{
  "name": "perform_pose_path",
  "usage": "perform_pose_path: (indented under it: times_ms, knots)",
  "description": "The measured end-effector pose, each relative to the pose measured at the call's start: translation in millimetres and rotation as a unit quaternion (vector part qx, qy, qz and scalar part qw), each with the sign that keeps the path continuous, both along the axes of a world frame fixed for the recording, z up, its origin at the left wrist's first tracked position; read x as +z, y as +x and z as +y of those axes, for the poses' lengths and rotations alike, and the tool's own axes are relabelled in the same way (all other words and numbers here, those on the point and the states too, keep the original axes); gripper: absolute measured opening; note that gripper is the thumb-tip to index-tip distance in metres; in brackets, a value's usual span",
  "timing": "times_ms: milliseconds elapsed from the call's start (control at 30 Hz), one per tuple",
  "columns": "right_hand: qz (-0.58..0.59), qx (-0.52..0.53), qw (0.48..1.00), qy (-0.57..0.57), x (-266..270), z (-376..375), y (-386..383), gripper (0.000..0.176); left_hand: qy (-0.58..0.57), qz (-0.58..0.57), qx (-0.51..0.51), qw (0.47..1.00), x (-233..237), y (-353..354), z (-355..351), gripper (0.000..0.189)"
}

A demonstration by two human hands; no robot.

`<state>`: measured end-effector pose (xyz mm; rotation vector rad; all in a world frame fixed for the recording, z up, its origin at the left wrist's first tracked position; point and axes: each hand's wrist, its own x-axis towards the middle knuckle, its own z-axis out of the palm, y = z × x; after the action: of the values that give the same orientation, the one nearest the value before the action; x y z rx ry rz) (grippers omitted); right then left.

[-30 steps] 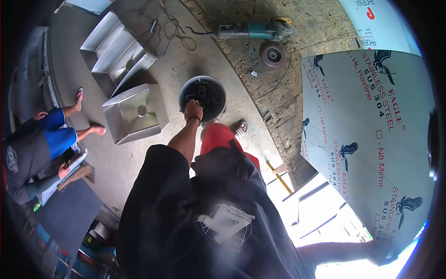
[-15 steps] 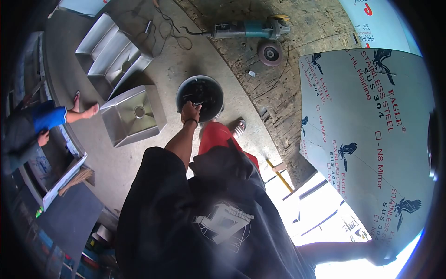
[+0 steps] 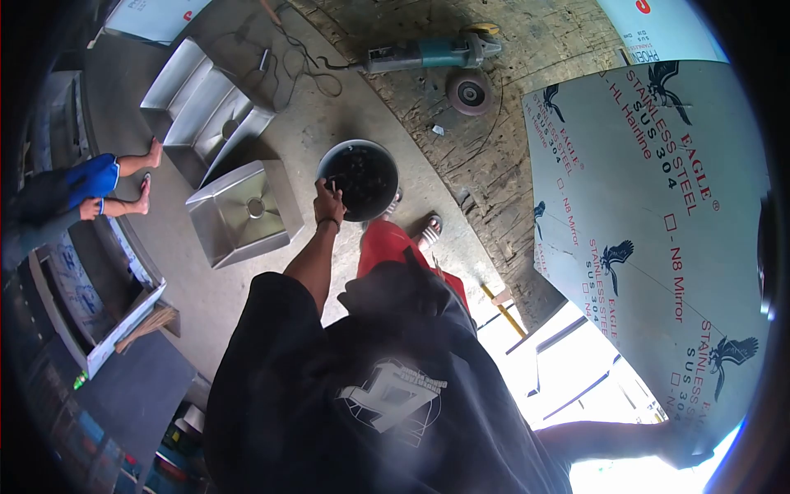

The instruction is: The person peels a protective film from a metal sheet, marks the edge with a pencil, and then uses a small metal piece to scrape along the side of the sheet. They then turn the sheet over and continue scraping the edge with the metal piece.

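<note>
My left hand (image 3: 327,202) is at the left rim of a black bucket (image 3: 392,193), its fingers closed around something small that I cannot make out. Dark pieces fill the inside of the bucket, too dim to name. Far to the right, my right hand (image 3: 690,447) rests at the lower edge of a stainless steel sheet (image 3: 638,206) covered in printed protective film. Deep shadow hides the fingers of that hand. Beside the bucket on the left is a steel sink bowl (image 3: 280,193).
A double-bowl sink (image 3: 193,103) stands on the floor behind. On the worn wooden board lie an angle grinder (image 3: 424,54) and a grinding disc (image 3: 470,91). A cable (image 3: 317,78) trails nearby. Another person (image 3: 90,181) sits at the left, close to a broom (image 3: 148,325).
My left hand has shifted left, from over the bucket's near side to its left rim. The other person's legs have moved apart. The whole view has shifted slightly.
</note>
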<state>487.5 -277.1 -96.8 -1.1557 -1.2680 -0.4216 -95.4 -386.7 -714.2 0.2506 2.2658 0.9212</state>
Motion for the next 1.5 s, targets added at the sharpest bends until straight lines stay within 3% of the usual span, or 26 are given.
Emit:
perform_pose_path:
  times_ms: [133,200,267,300,333,367,400,433,500,533,567,600,633,700,767,800,900,967,1000,1100,1167,1233,1300,1367,1400,1500]
  knots:
    - [-0.015,-0.018,1.0,-0.008,-1,2,-4,0.042,0.017,-0.068,-0.009,0.997,-55,-14,-15,0.016]
    - [-0.02,-0.031,0.999,-0.004,-3,-1,-7,0.042,0.007,0.108,-0.05,0.993,-74,-18,-18,0.024]
    - [-0.029,-0.059,0.998,-0.001,-7,-4,-15,0.042,0.152,0.008,0.114,0.982,-47,-8,0,0.034]
    - [-0.041,-0.087,0.995,-0.007,-9,-3,-14,0.042,0.087,-0.027,0.085,0.992,-27,-15,12,0.036]
    - [-0.065,-0.122,0.99,-0.025,-13,-1,-14,0.042,0.141,0.073,0.066,0.985,-20,-13,30,0.039]
    - [-0.118,-0.179,0.976,-0.049,-18,-1,-15,0.042,0.265,0.123,0.075,0.953,7,-6,55,0.042]
    - [-0.225,-0.377,0.898,-0.035,-31,6,-74,0.043,0.249,0.088,0.046,0.963,28,-10,77,0.041]
    - [-0.311,-0.441,0.842,-0.01,-29,2,-66,0.042,0.365,-0.03,0.081,0.927,68,0,107,0.031]
    - [-0.083,-0.256,0.963,0.025,-33,13,-98,0.046,0.446,-0.118,0.039,0.887,167,22,161,0.024]
    - [-0.072,-0.262,0.961,0.041,-30,13,-98,0.046,0.507,-0.16,0.024,0.846,216,34,187,0.023]
    - [0.014,-0.227,0.974,0.024,-29,12,-96,0.049,0.563,-0.201,0.005,0.802,254,47,213,0.022]
    - [0.099,-0.187,0.977,0.008,-29,9,-92,0.052,0.624,-0.222,-0.046,0.748,275,60,238,0.021]
    - [0.112,-0.19,0.975,0.023,-27,4,-78,0.052,0.678,-0.24,-0.098,0.688,297,72,262,0.02]
    - [0.203,-0.051,0.977,-0.042,-27,-6,-44,0.055,0.67,-0.146,-0.145,0.713,346,101,302,0.023]
    - [0.198,-0.085,0.975,-0.046,-17,-4,-87,0.06,0.705,-0.15,-0.164,0.674,381,126,342,0.026]
    - [0.126,-0.114,0.985,-0.032,-12,-4,-106,0.06,0.711,-0.144,-0.171,0.666,391,137,361,0.026]
    - [-0.092,-0.243,0.964,0.054,2,-1,-147,0.057,0.689,-0.168,-0.162,0.687,402,159,397,0.031]
    - [-0.205,-0.269,0.935,0.104,21,-3,-178,0.058,0.668,-0.146,-0.134,0.717,412,175,408,0.037]
    - [-0.226,-0.231,0.942,0.086,27,-1,-210,0.055,0.66,-0.093,-0.109,0.738,410,183,416,0.04]
    - [-0.294,-0.089,0.952,-0.008,47,30,-286,0.053,0.667,-0.104,-0.105,0.731,418,185,417,0.037]
    - [-0.368,-0.134,0.917,-0.078,53,66,-298,0.056,0.647,-0.125,-0.16,0.735,403,177,425,0.04]
    - [-0.367,-0.178,0.897,-0.172,46,88,-298,0.06,0.665,-0.143,-0.139,0.719,404,175,424,0.038]
    - [-0.367,-0.209,0.887,-0.187,48,96,-297,0.058,0.667,-0.156,-0.134,0.717,404,176,425,0.038]
    - [-0.321,-0.214,0.853,-0.351,58,100,-292,0.058,0.681,-0.18,-0.171,0.689,407,173,425,0.038]
    - [-0.358,-0.21,0.867,-0.275,55,103,-285,0.055,0.683,-0.18,-0.17,0.687,410,173,424,0.038]
    - [-0.329,-0.182,0.873,-0.31,63,106,-277,0.055,0.659,-0.184,-0.216,0.697,411,174,427,0.037]
